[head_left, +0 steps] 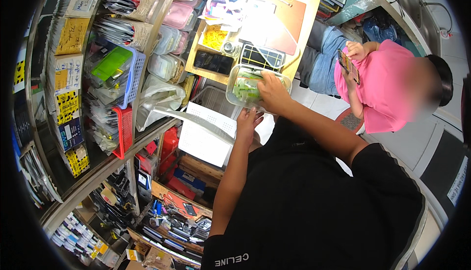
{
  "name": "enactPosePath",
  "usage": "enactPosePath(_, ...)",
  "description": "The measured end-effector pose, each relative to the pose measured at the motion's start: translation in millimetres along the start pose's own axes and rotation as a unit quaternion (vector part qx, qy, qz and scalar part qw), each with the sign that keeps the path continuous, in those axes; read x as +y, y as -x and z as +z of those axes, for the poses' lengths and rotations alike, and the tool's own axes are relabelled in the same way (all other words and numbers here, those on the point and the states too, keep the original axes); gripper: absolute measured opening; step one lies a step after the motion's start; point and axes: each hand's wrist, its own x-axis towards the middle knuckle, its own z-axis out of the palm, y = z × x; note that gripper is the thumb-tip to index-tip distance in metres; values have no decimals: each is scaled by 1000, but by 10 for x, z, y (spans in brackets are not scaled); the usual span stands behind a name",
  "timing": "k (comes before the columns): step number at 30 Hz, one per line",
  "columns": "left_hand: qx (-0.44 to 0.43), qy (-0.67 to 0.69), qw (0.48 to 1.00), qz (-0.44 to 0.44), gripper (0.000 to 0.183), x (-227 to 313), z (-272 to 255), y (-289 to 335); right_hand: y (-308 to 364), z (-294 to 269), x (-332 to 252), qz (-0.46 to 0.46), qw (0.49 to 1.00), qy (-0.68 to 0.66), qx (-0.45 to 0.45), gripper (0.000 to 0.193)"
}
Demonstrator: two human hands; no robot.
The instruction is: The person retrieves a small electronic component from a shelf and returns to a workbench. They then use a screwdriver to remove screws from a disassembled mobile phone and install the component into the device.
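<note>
A clear plastic container (230,96) with several green packets (247,89) inside stands at the near edge of the wooden table. My left hand (249,121) is at its near side, fingers closed at the rim. Over the contents is my right hand (272,91), its fingers bent down among the green packets; the fingertips are partly hidden, so what they pinch does not show. Just beyond the container lie a phone with a dark screen (213,62) and a phone-shaped frame with a grid-like pattern (262,56).
Yellow rubber bands (214,37) fill a tray on the table (314,0). A white perforated basket (208,132) hangs below left. Shelves at left hold lidded tubs (167,67), a blue basket (131,81) and a red basket (125,132). A person in pink (382,88) sits at right with a phone.
</note>
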Motion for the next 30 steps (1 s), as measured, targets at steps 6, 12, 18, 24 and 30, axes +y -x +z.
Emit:
enactPosePath(6, -7, -19, 1000, 9, 41, 35, 8, -14, -107, -53, -57, 103, 980, -81, -149, 57)
enactPosePath(12, -17, -34, 999, 7, 38, -3, -9, -64, 116, 82, -182, 104, 987, -51, -109, 50)
enactPosePath(18, -12, -83, 996, 7, 39, 29, -46, -8, -127, 82, 92, 140, 948, -113, -264, 31)
enactPosePath(24, -27, -88, 996, 20, 39, 33, -57, 49, -109, -598, 205, 142, 959, -161, -187, 33)
enactPosePath(30, 25, -88, 992, 85, 52, 87, -150, 263, -243, -853, 483, 207, 932, -277, -106, 38)
